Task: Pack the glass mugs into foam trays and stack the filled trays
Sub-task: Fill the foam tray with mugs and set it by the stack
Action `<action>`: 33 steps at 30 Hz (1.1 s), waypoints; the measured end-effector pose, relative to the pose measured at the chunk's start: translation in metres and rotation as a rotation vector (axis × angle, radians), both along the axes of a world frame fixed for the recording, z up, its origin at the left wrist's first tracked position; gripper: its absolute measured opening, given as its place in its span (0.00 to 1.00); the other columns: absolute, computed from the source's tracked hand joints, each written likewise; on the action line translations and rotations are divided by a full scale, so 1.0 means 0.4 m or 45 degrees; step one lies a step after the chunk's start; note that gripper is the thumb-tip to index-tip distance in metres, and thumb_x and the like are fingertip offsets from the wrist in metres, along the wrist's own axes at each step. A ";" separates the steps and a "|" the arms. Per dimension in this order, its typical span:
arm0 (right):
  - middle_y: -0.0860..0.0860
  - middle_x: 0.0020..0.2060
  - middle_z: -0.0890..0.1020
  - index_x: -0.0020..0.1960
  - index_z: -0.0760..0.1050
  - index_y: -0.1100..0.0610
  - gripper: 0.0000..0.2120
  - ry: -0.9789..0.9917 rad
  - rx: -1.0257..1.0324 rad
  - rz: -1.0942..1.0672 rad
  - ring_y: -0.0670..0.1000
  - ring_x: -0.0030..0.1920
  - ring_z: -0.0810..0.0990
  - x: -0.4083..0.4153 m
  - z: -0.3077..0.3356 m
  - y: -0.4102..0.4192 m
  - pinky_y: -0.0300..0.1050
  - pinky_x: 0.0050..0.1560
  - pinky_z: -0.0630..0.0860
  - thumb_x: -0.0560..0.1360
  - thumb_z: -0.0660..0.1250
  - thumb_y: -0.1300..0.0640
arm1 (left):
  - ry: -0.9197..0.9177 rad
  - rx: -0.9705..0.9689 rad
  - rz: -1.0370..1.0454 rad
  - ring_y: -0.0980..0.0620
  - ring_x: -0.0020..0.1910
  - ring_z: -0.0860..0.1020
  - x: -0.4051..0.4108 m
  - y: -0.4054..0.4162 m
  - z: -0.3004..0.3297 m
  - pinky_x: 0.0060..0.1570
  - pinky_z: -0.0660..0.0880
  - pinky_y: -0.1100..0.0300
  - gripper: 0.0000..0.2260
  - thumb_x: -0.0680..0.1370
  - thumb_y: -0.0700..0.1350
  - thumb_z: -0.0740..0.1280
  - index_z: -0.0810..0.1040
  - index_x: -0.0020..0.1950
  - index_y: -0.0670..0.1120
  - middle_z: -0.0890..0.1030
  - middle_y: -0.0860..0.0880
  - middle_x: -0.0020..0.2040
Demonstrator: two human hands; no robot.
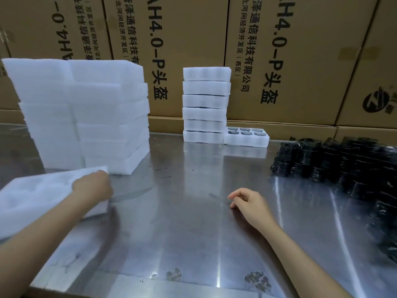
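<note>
Empty foam tray [38, 196] tilted at left table edge. Six filled trays [205, 104] stacked at back centre; one filled tray [247, 137] touching the stack's base. Dark glass mugs [343, 168] heaped right.

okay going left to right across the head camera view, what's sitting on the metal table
Foam tray held by the left hand → big pile of empty foam trays → tall stack of filled trays → single filled tray → right hand → heap of dark mugs.

this looks like a packing room: big brown boxes [193, 50] stand far behind a shiny metal table [193, 222] with white foam stacks [86, 115].
</note>
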State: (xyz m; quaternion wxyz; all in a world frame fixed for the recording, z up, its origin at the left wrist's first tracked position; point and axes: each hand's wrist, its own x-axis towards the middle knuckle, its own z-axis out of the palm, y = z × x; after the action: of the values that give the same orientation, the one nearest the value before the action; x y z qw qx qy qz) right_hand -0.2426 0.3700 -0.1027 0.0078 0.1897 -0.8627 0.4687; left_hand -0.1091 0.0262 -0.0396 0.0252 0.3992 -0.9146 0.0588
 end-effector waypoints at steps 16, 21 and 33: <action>0.52 0.24 0.72 0.38 0.71 0.58 0.14 -0.703 -0.783 -0.085 0.47 0.23 0.69 -0.024 0.070 0.128 0.37 0.24 0.63 0.76 0.63 0.49 | 0.306 0.201 -1.220 0.40 0.54 0.76 -0.136 0.789 -0.031 0.42 0.64 0.54 0.38 0.77 0.53 0.61 0.43 0.77 0.39 0.78 0.41 0.56; 0.54 0.28 0.78 0.43 0.76 0.58 0.15 -0.873 -0.773 -0.179 0.52 0.29 0.76 -0.049 0.072 0.235 0.46 0.35 0.70 0.73 0.65 0.45 | 0.408 0.115 -1.512 0.42 0.41 0.71 -0.151 0.861 -0.044 0.40 0.60 0.54 0.38 0.75 0.53 0.65 0.49 0.74 0.36 0.79 0.40 0.46; 0.50 0.27 0.78 0.44 0.77 0.59 0.09 -0.499 -0.469 -0.352 0.49 0.29 0.76 -0.087 0.064 0.258 0.42 0.33 0.71 0.76 0.64 0.54 | 0.584 0.123 -1.922 0.46 0.53 0.76 -0.184 0.746 -0.012 0.49 0.71 0.53 0.23 0.77 0.58 0.63 0.68 0.69 0.50 0.80 0.49 0.54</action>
State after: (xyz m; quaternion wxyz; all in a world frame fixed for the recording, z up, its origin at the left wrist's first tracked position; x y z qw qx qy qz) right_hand -0.2775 0.4731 -0.0769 -0.0610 -0.0282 -0.7659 0.6394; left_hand -0.1826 0.3248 -0.0442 0.2290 -0.3266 -0.9118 -0.0977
